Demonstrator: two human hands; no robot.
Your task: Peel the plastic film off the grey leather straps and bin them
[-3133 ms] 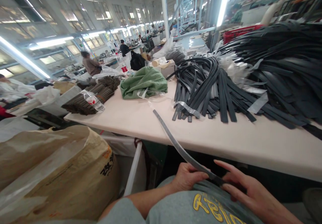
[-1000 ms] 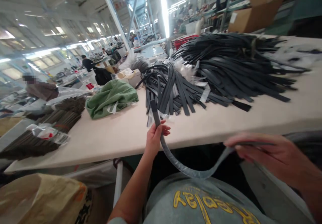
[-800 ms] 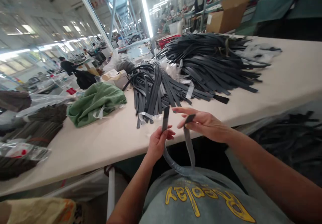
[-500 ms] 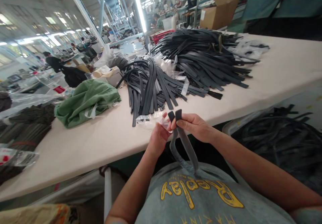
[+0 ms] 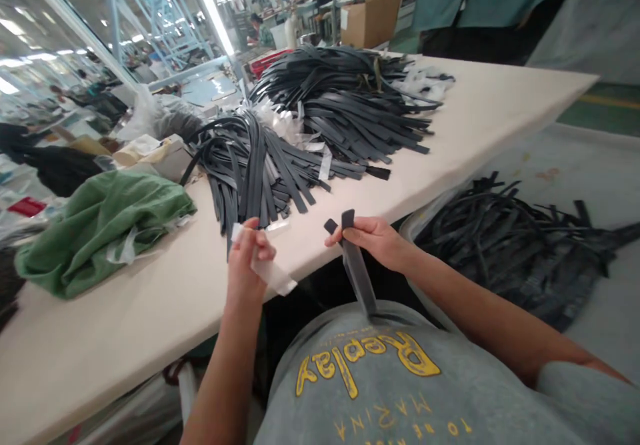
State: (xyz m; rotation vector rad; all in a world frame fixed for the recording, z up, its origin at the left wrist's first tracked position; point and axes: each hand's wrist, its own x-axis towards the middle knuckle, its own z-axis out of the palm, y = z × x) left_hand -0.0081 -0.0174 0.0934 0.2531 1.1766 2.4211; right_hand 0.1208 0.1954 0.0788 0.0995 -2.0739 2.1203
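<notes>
My right hand (image 5: 377, 238) pinches a dark grey fabric strap (image 5: 359, 268) near its two ends, which stick up side by side between the fingers. The strap's looped part hangs down against my grey shirt. Off to the left, my left hand (image 5: 250, 255) is closed on a whitish translucent strip of plastic film (image 5: 274, 277), whose tail slants down to the right. The two hands are apart, both near the table's front edge. Beyond them a bundle of grey straps (image 5: 250, 171) lies on the table, with a larger strap pile (image 5: 350, 111) behind it.
The pale table (image 5: 480, 121) runs across in front of me. A green cloth (image 5: 105, 225) lies crumpled at left. To the right, a light-coloured bin (image 5: 615, 191) holds many dark straps. A cardboard box (image 5: 367, 25) stands behind the table. People work in the background.
My left hand has left the strap and moved left with the plastic strip. My right hand keeps hold of the strap ends. The view has turned to the right.
</notes>
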